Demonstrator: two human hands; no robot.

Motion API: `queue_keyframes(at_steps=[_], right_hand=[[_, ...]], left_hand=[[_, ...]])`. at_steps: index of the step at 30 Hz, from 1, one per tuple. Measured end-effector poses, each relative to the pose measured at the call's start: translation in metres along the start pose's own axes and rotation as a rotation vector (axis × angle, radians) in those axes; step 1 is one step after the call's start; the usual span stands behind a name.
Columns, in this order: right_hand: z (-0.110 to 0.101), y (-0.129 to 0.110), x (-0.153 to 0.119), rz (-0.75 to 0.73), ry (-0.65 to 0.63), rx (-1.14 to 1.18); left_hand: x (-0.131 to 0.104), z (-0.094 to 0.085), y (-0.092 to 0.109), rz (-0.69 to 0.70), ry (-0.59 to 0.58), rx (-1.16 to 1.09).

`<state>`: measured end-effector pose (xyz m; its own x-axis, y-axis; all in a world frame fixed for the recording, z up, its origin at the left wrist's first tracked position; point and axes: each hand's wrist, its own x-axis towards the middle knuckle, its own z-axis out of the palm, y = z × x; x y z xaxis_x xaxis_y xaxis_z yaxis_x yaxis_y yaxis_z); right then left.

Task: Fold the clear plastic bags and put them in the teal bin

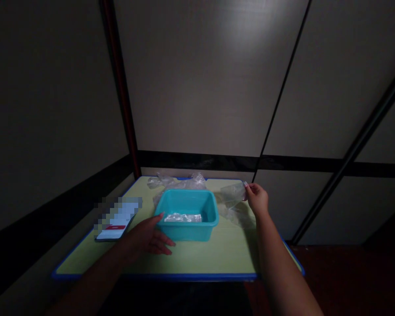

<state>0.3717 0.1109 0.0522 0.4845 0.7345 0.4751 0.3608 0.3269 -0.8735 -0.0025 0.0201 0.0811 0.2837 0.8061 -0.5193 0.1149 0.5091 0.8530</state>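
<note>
A turquoise plastic basin (187,232) stands upright on the table, with a flat piece of clear plastic (183,217) on its bottom. My left hand (148,239) is at the basin's front left corner, its thumb at the rim and its fingers loosely stretched in front of the wall. Whether it presses on the basin I cannot tell. To the right of the basin, my right hand (257,198) pinches the edge of a clear plastic bag (233,193) between thumb and fingers. More clear plastic (238,216) lies under that bag on the tabletop.
Crumpled clear plastic (195,181) lies behind the basin. On the left, a phone or tablet (118,219) with a partly blurred screen rests on the table. The pale yellow table (217,261) has a blue edge, with wall panels (197,87) close behind it and at its left.
</note>
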Motion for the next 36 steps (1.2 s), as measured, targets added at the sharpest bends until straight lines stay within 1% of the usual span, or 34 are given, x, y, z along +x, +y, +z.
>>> queue_keyframes(at_steps=[3,4,5,6,8,10,11,12,15,17,18,20,22,24,26,28,30,31,33,35,36], right_hand=[[-0.001,-0.002,0.0,-0.004,-0.008,-0.04],[-0.001,-0.003,0.0,-0.005,-0.01,-0.054],[-0.001,-0.005,-0.001,-0.009,-0.012,-0.071],[-0.001,-0.006,-0.002,-0.014,-0.013,-0.089],[-0.001,-0.008,-0.004,-0.032,-0.012,-0.119],[0.001,-0.009,-0.006,-0.055,-0.014,-0.125],[0.002,-0.011,-0.006,-0.067,-0.017,-0.111],[0.003,-0.013,-0.006,-0.082,-0.022,-0.093],[0.01,-0.03,-0.003,-0.155,-0.061,-0.08],[0.016,-0.051,0.002,-0.231,-0.115,-0.111],[0.021,-0.065,0.004,-0.255,-0.169,-0.095],[0.033,-0.095,0.008,-0.296,-0.271,-0.069],[0.048,-0.124,0.008,-0.365,-0.368,-0.041],[0.065,-0.148,0.005,-0.424,-0.479,-0.003],[0.082,-0.164,0.001,-0.517,-0.562,0.01],[0.095,-0.171,-0.005,-0.578,-0.628,0.028],[0.105,-0.171,-0.009,-0.58,-0.664,0.051],[0.108,-0.17,-0.011,-0.564,-0.678,0.061],[0.111,-0.166,-0.014,-0.523,-0.71,0.075],[0.111,-0.165,-0.016,-0.485,-0.755,0.09],[0.111,-0.165,-0.017,-0.469,-0.779,0.098]], left_hand=[[0.006,0.0,-0.009,0.026,-0.017,0.075],[0.01,-0.002,-0.011,0.035,-0.001,0.107],[0.013,-0.005,-0.012,0.06,0.039,0.148],[0.015,-0.008,-0.011,0.111,0.107,0.205],[0.02,-0.014,-0.004,0.294,0.305,0.347],[0.022,-0.019,0.008,0.531,0.484,0.46],[0.023,-0.02,0.017,0.625,0.53,0.474],[0.024,-0.02,0.025,0.695,0.542,0.462],[0.026,-0.014,0.054,0.803,0.516,0.411],[0.028,-0.006,0.073,0.882,0.509,0.403],[0.029,-0.002,0.081,0.934,0.493,0.403],[0.031,0.006,0.095,1.028,0.398,0.409],[0.037,0.011,0.104,1.088,0.288,0.412],[0.045,0.012,0.107,1.095,0.21,0.335],[0.055,0.008,0.102,1.073,0.144,0.208],[0.064,0.0,0.094,1.058,0.051,0.108],[0.067,-0.008,0.084,1.045,-0.037,0.08],[0.067,-0.011,0.08,1.041,-0.042,0.097],[0.063,-0.014,0.076,1.061,0.017,0.156],[0.058,-0.012,0.074,1.103,0.057,0.201],[0.057,-0.01,0.074,1.109,0.054,0.215]])
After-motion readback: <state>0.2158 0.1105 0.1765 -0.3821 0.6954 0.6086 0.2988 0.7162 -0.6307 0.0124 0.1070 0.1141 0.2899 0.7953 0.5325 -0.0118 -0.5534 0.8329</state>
